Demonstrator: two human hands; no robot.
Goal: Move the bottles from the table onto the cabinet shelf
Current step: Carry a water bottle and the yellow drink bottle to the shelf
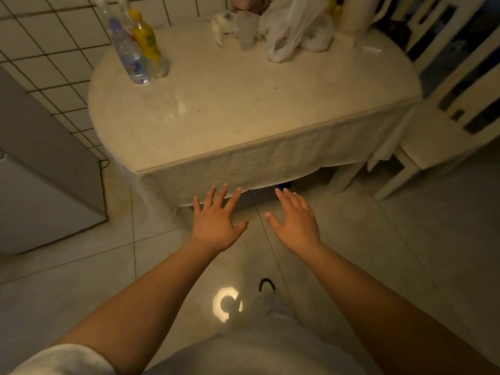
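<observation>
Two plastic bottles stand side by side at the far left of the table [243,117]: a clear one with a purple cap and blue label [129,54], and a yellow-capped one with a yellow label [148,41] just right of it. My left hand [216,220] and my right hand [296,223] are stretched out palm down, fingers spread, below the table's near edge and well short of the bottles. Neither hand holds anything. No cabinet shelf is clearly in sight.
White plastic bags [295,28], a translucent cup [247,31] and a cream jug [354,14] crowd the table's far side. A cream chair [438,125] stands to the right. A grey appliance [46,185] stands at left against the tiled wall.
</observation>
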